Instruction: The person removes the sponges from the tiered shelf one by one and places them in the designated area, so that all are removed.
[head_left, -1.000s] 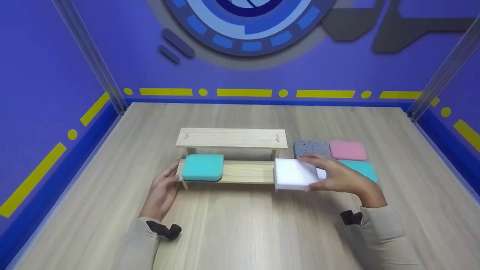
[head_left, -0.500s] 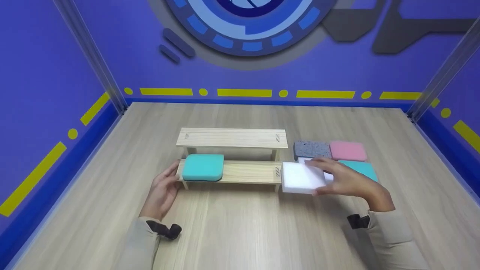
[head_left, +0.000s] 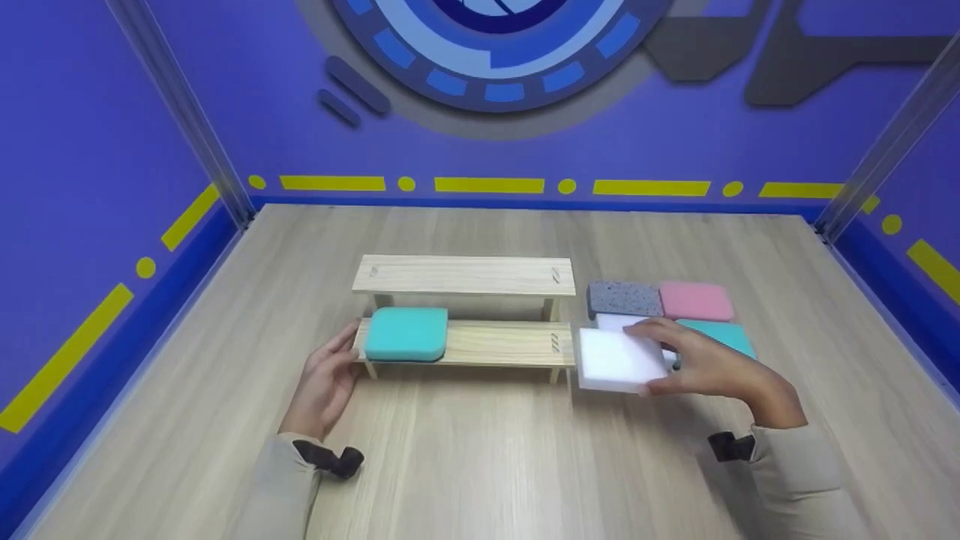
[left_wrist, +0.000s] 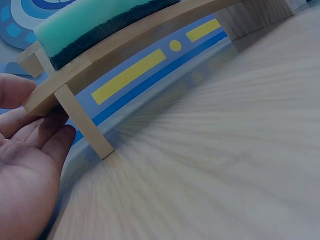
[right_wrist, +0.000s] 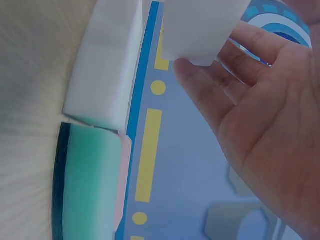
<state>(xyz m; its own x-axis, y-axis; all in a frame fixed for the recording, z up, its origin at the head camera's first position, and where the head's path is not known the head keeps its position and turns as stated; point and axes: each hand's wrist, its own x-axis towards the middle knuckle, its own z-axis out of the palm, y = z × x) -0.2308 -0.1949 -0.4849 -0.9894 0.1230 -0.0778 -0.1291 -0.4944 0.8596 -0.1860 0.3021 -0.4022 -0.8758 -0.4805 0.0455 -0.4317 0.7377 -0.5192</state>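
My right hand [head_left: 701, 364] holds a white sponge block [head_left: 621, 360] by its right side, thumb at the front and fingers behind. In the right wrist view the block [right_wrist: 205, 30] is raised off the table. Beneath and behind it lies a second white block [head_left: 619, 322], partly hidden. My left hand [head_left: 328, 382] grips the left end of the lower step of a wooden two-step stand [head_left: 499, 343]. The left wrist view has the thumb [left_wrist: 16, 91] at the board's end and the other fingers below. A teal sponge [head_left: 407, 334] with a dark scouring underside rests on that step's left end.
Right of the stand lie a grey speckled sponge [head_left: 625, 298], a pink sponge [head_left: 696, 301] and another teal sponge [head_left: 718, 337], close together. The stand's upper step [head_left: 463, 275] is behind the lower one. Blue printed walls [head_left: 480, 157] enclose the wooden table [head_left: 480, 465].
My right hand has carried the white block rightward and slightly toward me, off the lower step's right end and beyond it. The left hand and the teal sponge have stayed in place.
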